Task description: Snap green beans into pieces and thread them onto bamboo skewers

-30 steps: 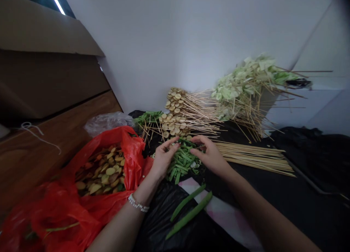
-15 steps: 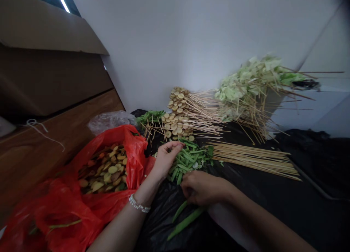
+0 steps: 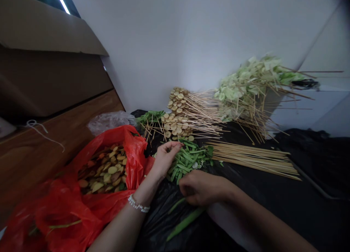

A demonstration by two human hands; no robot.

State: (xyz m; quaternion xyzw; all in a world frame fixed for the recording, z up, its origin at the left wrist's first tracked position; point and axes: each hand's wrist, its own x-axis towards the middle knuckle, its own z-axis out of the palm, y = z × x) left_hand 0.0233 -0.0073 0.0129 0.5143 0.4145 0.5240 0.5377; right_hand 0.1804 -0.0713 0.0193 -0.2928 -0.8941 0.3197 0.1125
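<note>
My left hand [image 3: 165,156] is closed in a pinch at the upper left edge of a pile of cut green bean pieces [image 3: 188,159]. What lies between its fingertips, if anything, I cannot make out. Below the pile, my right hand [image 3: 201,188] is curled shut round a green bean [image 3: 177,205], whose thin end sticks out at the lower left. A longer, wider green bean [image 3: 184,224] runs out from under that hand over the black plastic [image 3: 157,215]; whether the fingers grip it too is hidden.
Left stands a red plastic bag [image 3: 136,150] of sliced potatoes [image 3: 111,172]. Bare bamboo skewers [image 3: 254,159] lie right of the beans. Behind are skewered potato slices [image 3: 177,124], skewered green beans [image 3: 150,117] and skewered cabbage leaves [image 3: 246,81] against the wall.
My right hand has shifted slightly left, and the thin bean in it has moved up and left. The left hand stays almost still at the pile.
</note>
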